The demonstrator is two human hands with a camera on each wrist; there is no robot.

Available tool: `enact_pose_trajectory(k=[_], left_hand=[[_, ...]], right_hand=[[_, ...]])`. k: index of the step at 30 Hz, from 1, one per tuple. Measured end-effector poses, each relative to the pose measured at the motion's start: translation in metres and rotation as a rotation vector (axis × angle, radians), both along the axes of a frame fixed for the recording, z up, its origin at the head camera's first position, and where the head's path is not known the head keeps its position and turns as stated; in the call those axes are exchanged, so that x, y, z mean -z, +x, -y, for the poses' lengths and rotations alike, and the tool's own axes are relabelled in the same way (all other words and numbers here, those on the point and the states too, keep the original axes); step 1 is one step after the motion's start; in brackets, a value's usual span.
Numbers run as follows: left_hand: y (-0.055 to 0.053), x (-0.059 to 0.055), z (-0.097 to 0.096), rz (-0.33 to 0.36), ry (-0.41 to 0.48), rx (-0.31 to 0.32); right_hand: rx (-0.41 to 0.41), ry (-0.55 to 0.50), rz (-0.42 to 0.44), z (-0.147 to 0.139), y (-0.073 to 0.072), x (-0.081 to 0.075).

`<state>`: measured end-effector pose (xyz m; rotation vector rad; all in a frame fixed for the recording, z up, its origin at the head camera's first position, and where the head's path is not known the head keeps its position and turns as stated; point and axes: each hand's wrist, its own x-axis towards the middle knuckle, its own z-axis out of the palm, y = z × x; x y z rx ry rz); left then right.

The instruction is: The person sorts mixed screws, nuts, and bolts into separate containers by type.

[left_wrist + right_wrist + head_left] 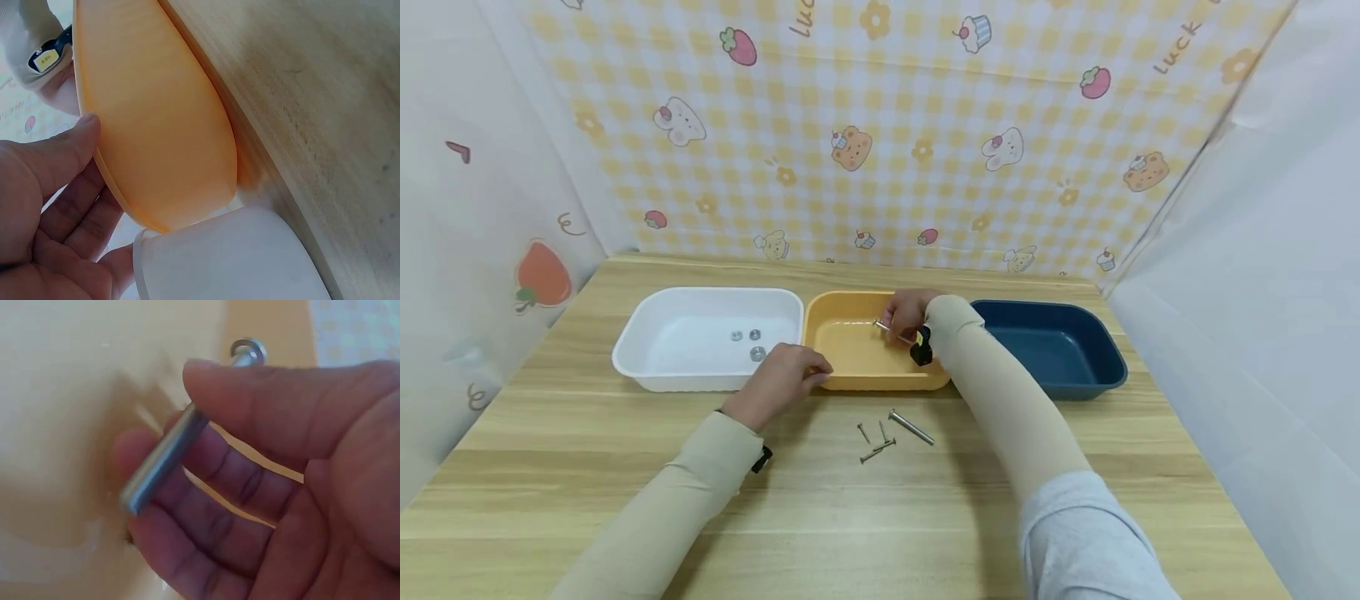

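My right hand (910, 312) is over the yellow tray (880, 382), pinching a long silver bolt (167, 456) between thumb and fingers. In the right wrist view the bolt's round head sticks out above the thumb and its shank slants down to the left. My left hand (784, 379) grips the near left part of the yellow tray's rim. The left wrist view has the thumb on the outside of that rim and the fingers behind it. Another long bolt (912, 427) and several small screws (877, 451) lie on the table in front of the tray.
On the left a white tray (681, 382), holding 3 nuts (756, 335), touches the yellow one. A dark blue tray (1086, 387) stands to the right, partly behind my right forearm. All rest on a wooden table (880, 533) before a patterned cloth (880, 108).
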<state>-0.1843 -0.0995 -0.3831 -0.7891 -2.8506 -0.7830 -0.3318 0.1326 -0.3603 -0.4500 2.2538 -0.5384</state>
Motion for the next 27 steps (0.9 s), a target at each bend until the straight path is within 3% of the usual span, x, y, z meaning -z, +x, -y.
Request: enact_pose_trajectory(k=[5, 13, 19, 27], left_hand=[[0.0, 0.0, 0.0, 0.001, -0.005, 0.002], [0.0, -0.001, -0.001, 0.02, -0.006, -0.007], [0.004, 0.004, -0.001, 0.023, 0.001, -0.005], [-0.001, 0.0, -0.001, 0.001, 0.008, -0.006]], right_hand=[[-0.046, 0.053, -0.053, 0.006, 0.006, 0.003], [0.019, 0.061, -0.065, 0.01, 0.005, 0.011], [0.043, 0.079, -0.089, 0.011, 0.014, 0.015], [0.087, 0.047, -0.146, 0.001, 0.011, -0.01]])
